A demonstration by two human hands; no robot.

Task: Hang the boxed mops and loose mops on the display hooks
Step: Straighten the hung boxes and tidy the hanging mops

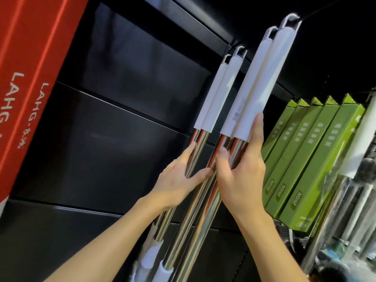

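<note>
- Head view shows four loose mops (215,123) hanging in two pairs by the loops of their white grips from hooks under the top edge of the black display panel (122,119).
- My left hand (179,180) pinches the left pair's steel poles between thumb and fingers, I judge to steady them.
- My right hand (242,176) lies with straight fingers along the right pair, thumb on a pole, pressing them into line; not gripping, as far as I can tell.
- Green boxed mops (305,159) already hang toward the right edge, crowding the right pair.
- A red box (30,78) stands at the left edge.
</note>
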